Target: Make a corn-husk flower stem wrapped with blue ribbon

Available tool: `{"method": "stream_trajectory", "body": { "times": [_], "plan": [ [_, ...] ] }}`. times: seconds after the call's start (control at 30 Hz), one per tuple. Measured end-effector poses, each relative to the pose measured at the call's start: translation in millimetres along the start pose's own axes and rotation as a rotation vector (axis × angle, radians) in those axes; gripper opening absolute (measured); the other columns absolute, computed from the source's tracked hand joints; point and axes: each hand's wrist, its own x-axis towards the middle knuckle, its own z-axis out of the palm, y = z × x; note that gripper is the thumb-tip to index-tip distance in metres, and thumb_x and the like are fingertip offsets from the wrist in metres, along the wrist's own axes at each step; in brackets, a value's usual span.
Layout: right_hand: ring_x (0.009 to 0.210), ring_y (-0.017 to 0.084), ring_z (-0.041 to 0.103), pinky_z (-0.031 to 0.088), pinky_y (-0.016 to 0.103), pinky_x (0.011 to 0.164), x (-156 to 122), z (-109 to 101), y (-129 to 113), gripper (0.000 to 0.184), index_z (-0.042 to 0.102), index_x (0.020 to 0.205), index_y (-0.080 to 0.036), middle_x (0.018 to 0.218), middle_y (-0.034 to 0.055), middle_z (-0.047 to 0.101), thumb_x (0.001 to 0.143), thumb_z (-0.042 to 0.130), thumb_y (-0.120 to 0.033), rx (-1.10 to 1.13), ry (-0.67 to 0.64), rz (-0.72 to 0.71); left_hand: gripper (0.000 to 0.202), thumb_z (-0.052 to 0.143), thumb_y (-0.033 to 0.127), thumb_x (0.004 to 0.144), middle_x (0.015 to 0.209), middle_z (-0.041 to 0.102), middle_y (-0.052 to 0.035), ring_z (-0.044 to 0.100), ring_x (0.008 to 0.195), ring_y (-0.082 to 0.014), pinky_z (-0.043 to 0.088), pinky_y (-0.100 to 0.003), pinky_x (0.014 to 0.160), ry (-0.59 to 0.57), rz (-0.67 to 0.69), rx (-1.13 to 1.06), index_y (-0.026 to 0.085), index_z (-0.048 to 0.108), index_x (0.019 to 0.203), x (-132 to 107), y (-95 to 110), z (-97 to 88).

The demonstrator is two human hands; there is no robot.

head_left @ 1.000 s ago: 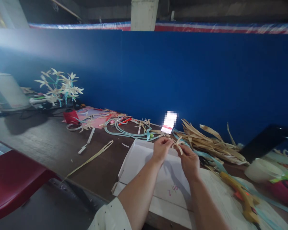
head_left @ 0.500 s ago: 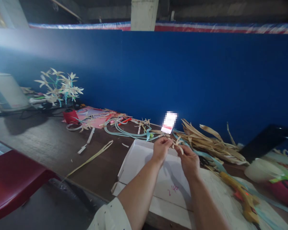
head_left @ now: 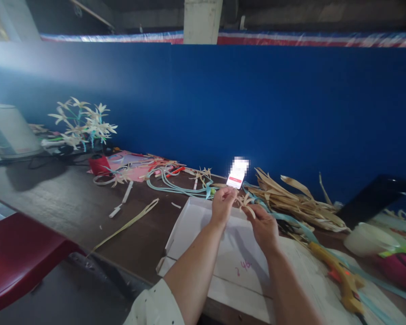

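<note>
Over the white cardboard box (head_left: 219, 266), my right hand (head_left: 264, 228) pinches a pale flower (head_left: 246, 202) that looks made of dried husk strips. Its narrow petals spread up and to the left from the fingertips. Just left of the flower, my left hand (head_left: 223, 205) is closed, thumb and fingers pressed together. Whatever those fingertips hold, if anything, is too small to make out. A lit phone (head_left: 236, 178) leans upright just beyond my left hand.
Dried husks (head_left: 297, 203) lie right of the phone. A yellow glue gun (head_left: 340, 275) rests at the right, near a translucent bowl (head_left: 368, 239). Pale-blue cord (head_left: 169, 186) lies coiled to the left. Farther left stand finished-looking flowers (head_left: 84, 122) in a red pot (head_left: 99, 164).
My left hand has drawn slightly left, opening a small gap from the flower's petals. My right hand has shifted a little left with the flower.
</note>
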Motion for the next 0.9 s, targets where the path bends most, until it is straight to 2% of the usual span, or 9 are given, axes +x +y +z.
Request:
{"method": "stream_trajectory", "body": {
  "times": [0.13, 0.3, 0.53, 0.77, 0.83, 0.9],
  "plan": [
    [0.07, 0.017, 0.056, 0.042, 0.028, 0.065, -0.4, 0.3, -3.0, 0.029, 0.069, 0.085, -0.02, 0.079, 0.0029, 0.065, 0.08, 0.058, -0.047, 0.001, -0.061, -0.033, 0.033, 0.061, 0.046, 0.073, 0.092, 0.065, -0.0075, 0.058, 0.093, -0.0205, 0.043, -0.031, 0.085, -0.163, 0.092, 0.098, 0.015, 0.068, 0.08, 0.2, 1.1, -1.5],
    [0.07, 0.017, 0.057, 0.044, 0.029, 0.065, 0.5, 2.4, -5.7, 0.029, 0.069, 0.08, -0.021, 0.08, 0.004, 0.065, 0.079, 0.059, -0.048, 0.062, -0.071, -0.101, 0.018, 0.069, 0.033, 0.067, 0.095, 0.063, -0.0072, 0.058, 0.093, -0.0194, 0.043, -0.032, 0.088, -0.131, 0.059, 0.025, 0.014, 0.067, 0.069, 1.9, -6.1, 2.5],
    [0.07, 0.017, 0.056, 0.044, 0.029, 0.066, 0.1, 3.5, 2.7, 0.025, 0.07, 0.082, -0.021, 0.078, 0.0027, 0.064, 0.079, 0.061, -0.045, 0.077, -0.08, -0.094, 0.014, 0.063, 0.024, 0.064, 0.077, 0.062, -0.0024, 0.057, 0.079, -0.0145, 0.043, -0.028, 0.081, -0.105, 0.003, -0.062, 0.014, 0.059, 0.055, 2.7, -8.2, 3.5],
    [0.068, 0.017, 0.057, 0.046, 0.029, 0.063, -0.3, 5.2, 4.3, 0.026, 0.071, 0.083, -0.021, 0.079, 0.0035, 0.066, 0.078, 0.061, -0.045, 0.083, -0.058, -0.082, 0.009, 0.06, 0.02, 0.064, 0.066, 0.061, -0.0008, 0.057, 0.071, -0.0141, 0.044, -0.027, 0.074, -0.102, -0.07, 0.001, 0.015, 0.059, 0.057, 4.2, -11.5, 4.0],
    [0.071, 0.018, 0.058, 0.046, 0.03, 0.065, 0.1, 4.8, 6.4, 0.027, 0.071, 0.085, -0.021, 0.081, 0.0045, 0.066, 0.078, 0.061, -0.044, 0.061, -0.052, -0.093, 0.009, 0.06, 0.023, 0.067, 0.07, 0.062, -0.0021, 0.058, 0.073, -0.0155, 0.045, -0.029, 0.074, -0.086, -0.026, 0.095, 0.015, 0.062, 0.063, 4.4, -11.0, 2.8],
    [0.075, 0.018, 0.059, 0.047, 0.031, 0.068, 0.8, 3.6, 9.3, 0.026, 0.071, 0.088, -0.021, 0.084, 0.0048, 0.067, 0.08, 0.058, -0.043, 0.008, -0.017, -0.115, 0.014, 0.062, 0.028, 0.07, 0.082, 0.064, -0.0046, 0.059, 0.083, -0.0175, 0.045, -0.032, 0.078, -0.004, 0.123, 0.207, 0.016, 0.065, 0.076, 3.5, -8.4, 0.9]
  ]
}}
